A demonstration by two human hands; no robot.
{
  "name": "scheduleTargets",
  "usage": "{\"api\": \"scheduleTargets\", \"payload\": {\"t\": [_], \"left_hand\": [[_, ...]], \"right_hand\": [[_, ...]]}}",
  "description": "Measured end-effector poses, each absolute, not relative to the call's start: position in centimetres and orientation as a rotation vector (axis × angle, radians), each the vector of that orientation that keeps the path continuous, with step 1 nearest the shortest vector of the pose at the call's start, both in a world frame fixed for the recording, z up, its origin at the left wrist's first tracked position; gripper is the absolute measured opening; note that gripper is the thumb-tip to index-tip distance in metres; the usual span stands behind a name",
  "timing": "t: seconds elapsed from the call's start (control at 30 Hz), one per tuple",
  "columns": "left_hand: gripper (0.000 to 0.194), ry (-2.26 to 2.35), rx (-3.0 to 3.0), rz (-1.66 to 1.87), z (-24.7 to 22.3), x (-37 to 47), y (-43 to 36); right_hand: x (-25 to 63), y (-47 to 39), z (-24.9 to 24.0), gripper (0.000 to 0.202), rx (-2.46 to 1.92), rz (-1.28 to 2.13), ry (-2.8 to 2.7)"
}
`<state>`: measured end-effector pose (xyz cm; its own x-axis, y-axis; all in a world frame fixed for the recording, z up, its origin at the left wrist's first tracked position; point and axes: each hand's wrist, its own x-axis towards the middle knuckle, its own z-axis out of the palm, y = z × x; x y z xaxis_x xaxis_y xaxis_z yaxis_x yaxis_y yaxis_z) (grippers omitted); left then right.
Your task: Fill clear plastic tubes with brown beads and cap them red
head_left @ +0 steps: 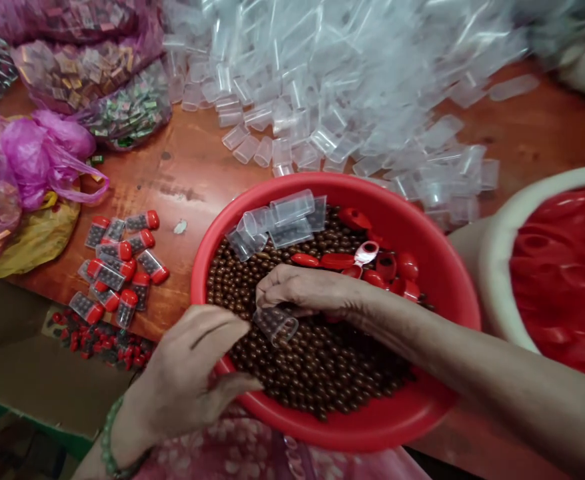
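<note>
I observe one bracelet of round green beads, left wrist; one pink garment, pale floral print; right forearm, bare.

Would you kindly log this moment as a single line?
right hand: holding clear plastic tube among brown balls, red basin | left hand: empty, near basin rim | wooden table: red-capped tubes left of basin

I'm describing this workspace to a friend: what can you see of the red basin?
The red basin is round and upright, plastic by its look, with a thick, smooth rim. Inside lie many small brown balls, clear containers at the far left and red caps at the far right. The right hand reaches inside; the left hand overlaps its near-left rim in view, contact unclear.
</note>
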<state>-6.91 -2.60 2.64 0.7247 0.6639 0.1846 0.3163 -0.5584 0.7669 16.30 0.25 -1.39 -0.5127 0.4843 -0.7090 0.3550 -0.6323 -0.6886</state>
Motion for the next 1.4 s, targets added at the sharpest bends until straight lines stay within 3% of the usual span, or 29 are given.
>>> {"api": "scheduleTargets", "payload": {"t": [0.07,0.2,0.43,0.73,1.1,1.4], "left_hand": [[0.052,0.719,2.319,0.496,2.0,-4.6,-2.2],[0.042,0.777,2.413,0.448,1.2,-2.2,-1.4],[0.031,0.614,1.852,0.67,1.7,-2.8,-0.7],[0.028,0.627,1.719,0.611,2.1,-3.7,-1.0],[0.021,0.769,1.653,0.641,1.8,-2.9,-1.0],[0.017,0.821,1.503,0.587,1.3,-2.5,-0.9]], "right_hand": [[16.3,0.1,-1.5,0.017,-1.455,2.328,-1.222],[16.4,-0.5,-1.8,0.019,-1.394,2.311,-1.118],[17.0,-1.8,0.9,0.024,-1.415,2.153,-1.185],[20.7,-3.7,2.9,0.019,-1.851,0.916,-2.102],[18.7,-1.6,2.1,0.014,-2.298,0.341,-2.38],[20.6,-1.6,0.4,0.013,-2.093,0.259,-2.354]]}}
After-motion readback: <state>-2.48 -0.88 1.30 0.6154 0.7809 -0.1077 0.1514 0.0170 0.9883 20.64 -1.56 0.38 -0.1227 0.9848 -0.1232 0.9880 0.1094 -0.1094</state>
